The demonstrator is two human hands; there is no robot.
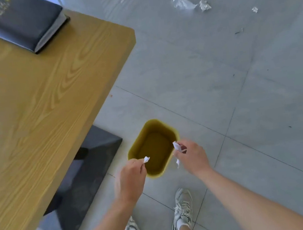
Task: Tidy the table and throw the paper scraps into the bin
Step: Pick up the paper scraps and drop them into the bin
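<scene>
— What's the lay of it, biggest thing first?

— I've got the wooden worktop (37, 101) on my left, bare apart from a dark closed book (19, 22) at its far end. On the floor just off its corner stands the yellow bin (132, 151), open mouth up; from what I see its inside looks empty.

— And the hands?

— My left hand (130, 179) sits at the near-left rim, grip pressed together on a small white paper scrap (146, 159) that pokes out over the opening. My right hand (193, 155) is at the right rim, fingers pinched on a larger crumpled scrap (177, 147), part of it hanging below the palm.

— So which way is the drop?

— Straight down and slightly inward. Both scraps already lie over or at the edge of the mouth, the left one further in. I judge that spreading the fingers should do it; the right scrap may need a nudge toward the centre
</scene>
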